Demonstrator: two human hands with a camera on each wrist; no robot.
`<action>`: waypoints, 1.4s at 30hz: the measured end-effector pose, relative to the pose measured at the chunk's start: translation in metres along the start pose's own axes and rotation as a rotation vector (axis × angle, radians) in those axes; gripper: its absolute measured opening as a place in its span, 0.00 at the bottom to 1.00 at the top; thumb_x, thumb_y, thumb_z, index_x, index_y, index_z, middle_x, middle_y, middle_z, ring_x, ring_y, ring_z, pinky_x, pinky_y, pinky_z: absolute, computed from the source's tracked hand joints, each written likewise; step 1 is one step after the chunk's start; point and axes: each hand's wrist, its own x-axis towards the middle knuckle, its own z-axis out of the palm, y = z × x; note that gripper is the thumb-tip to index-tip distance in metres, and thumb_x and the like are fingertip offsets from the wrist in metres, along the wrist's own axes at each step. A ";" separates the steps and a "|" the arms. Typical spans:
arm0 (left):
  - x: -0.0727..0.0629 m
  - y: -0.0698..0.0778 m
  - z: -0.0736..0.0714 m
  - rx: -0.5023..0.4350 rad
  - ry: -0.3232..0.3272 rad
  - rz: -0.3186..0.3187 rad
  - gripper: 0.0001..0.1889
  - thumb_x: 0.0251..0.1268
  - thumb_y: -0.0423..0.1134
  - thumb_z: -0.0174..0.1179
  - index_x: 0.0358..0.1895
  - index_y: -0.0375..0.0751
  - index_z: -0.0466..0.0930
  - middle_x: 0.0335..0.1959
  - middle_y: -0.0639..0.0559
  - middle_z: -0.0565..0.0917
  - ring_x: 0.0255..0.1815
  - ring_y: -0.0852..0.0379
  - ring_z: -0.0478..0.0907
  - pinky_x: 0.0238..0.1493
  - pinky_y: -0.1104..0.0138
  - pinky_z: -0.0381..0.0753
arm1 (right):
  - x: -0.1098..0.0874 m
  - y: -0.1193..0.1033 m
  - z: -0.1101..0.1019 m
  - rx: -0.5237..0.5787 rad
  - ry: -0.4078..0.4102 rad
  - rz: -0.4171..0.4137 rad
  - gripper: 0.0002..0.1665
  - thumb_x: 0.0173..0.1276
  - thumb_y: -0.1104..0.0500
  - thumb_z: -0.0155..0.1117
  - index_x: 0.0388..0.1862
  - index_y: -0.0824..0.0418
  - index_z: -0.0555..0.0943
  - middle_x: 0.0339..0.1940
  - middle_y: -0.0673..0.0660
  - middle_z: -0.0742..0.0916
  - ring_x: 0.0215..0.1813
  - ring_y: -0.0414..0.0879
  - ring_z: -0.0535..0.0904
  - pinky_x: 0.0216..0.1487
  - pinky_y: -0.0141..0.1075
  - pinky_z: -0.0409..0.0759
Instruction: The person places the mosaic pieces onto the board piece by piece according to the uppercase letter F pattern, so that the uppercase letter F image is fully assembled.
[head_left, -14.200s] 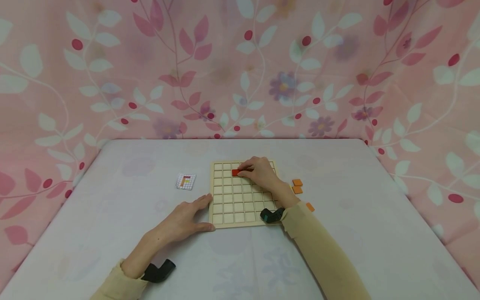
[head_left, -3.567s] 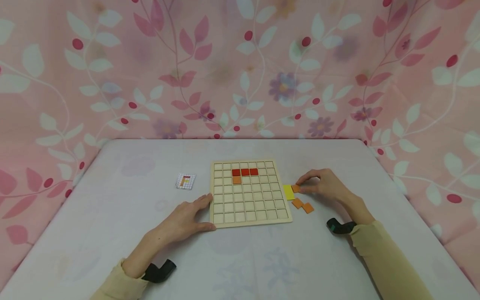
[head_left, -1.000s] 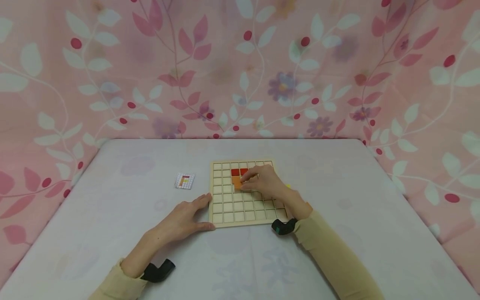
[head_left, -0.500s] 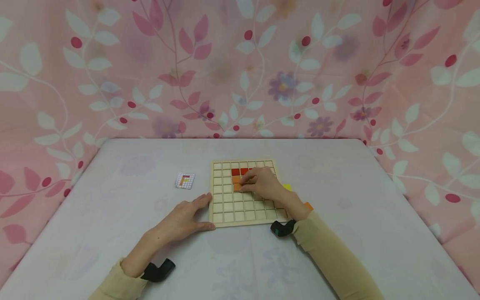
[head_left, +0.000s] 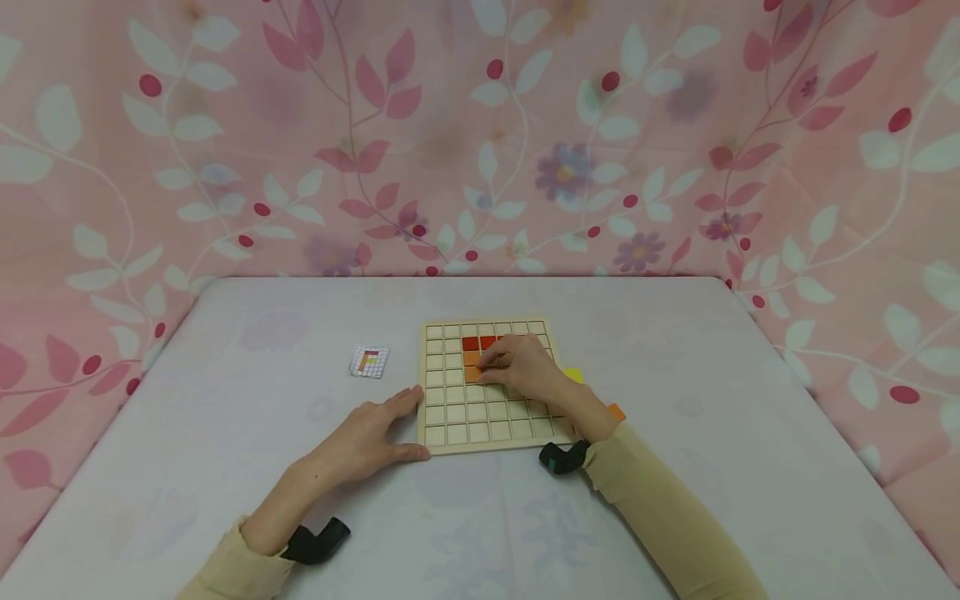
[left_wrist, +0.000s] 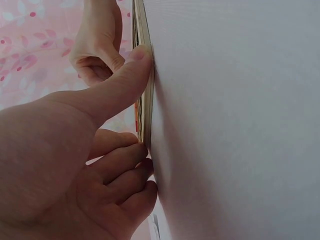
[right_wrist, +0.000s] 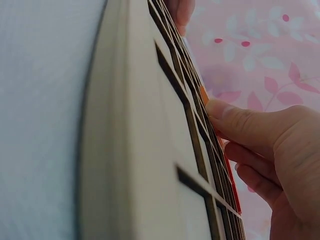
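Note:
A pale wooden board (head_left: 456, 413) with a square grid lies on the table. My right hand (head_left: 528, 367) reaches over it, thumb and fingertips pinching an orange square tile (head_left: 472, 374) in the third row. Directly above that tile sits another orange tile (head_left: 471, 358), and above it a row of red tiles (head_left: 470, 343), partly hidden by the hand. In the right wrist view the thumb (right_wrist: 225, 111) is right at an orange tile (right_wrist: 203, 95). My left hand (head_left: 360, 442) is spread, thumb and fingertips touching the board's left edge.
Left of the board lies a small paper card (head_left: 370, 362) with a coloured grid pattern. Beyond the board's right edge a yellow piece (head_left: 573, 375) and an orange tile (head_left: 617, 412) show beside the right forearm. A floral curtain (head_left: 480, 142) hangs behind the table.
Since 3.6 seconds ago the right hand has carried an orange tile from the right onto the board. Over the last second that tile has straightened below the other orange one. The left hand stays still.

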 end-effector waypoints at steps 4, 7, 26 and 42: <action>0.000 0.000 0.000 0.002 0.003 0.004 0.47 0.57 0.53 0.73 0.77 0.39 0.61 0.76 0.41 0.66 0.77 0.43 0.62 0.72 0.48 0.66 | 0.000 0.001 0.001 0.009 0.004 -0.025 0.13 0.54 0.59 0.80 0.39 0.59 0.89 0.37 0.52 0.90 0.43 0.43 0.88 0.48 0.36 0.85; 0.000 -0.001 0.000 0.007 0.005 0.007 0.47 0.57 0.53 0.73 0.77 0.39 0.61 0.76 0.41 0.66 0.77 0.43 0.62 0.72 0.48 0.66 | 0.000 0.002 0.001 0.012 0.007 -0.037 0.13 0.54 0.59 0.80 0.39 0.59 0.89 0.37 0.52 0.90 0.43 0.44 0.88 0.48 0.36 0.86; 0.000 -0.001 0.000 -0.002 0.001 -0.003 0.47 0.57 0.54 0.72 0.77 0.41 0.61 0.76 0.42 0.65 0.77 0.43 0.62 0.72 0.48 0.67 | -0.001 0.004 0.002 0.015 0.013 -0.042 0.12 0.56 0.61 0.79 0.39 0.59 0.89 0.37 0.51 0.90 0.42 0.43 0.88 0.49 0.37 0.86; 0.000 -0.001 0.000 -0.004 0.000 -0.004 0.47 0.57 0.53 0.73 0.77 0.41 0.61 0.76 0.42 0.65 0.77 0.43 0.62 0.72 0.48 0.66 | -0.001 0.004 0.000 0.025 0.004 -0.048 0.12 0.56 0.61 0.79 0.40 0.60 0.89 0.37 0.52 0.90 0.42 0.45 0.88 0.49 0.39 0.86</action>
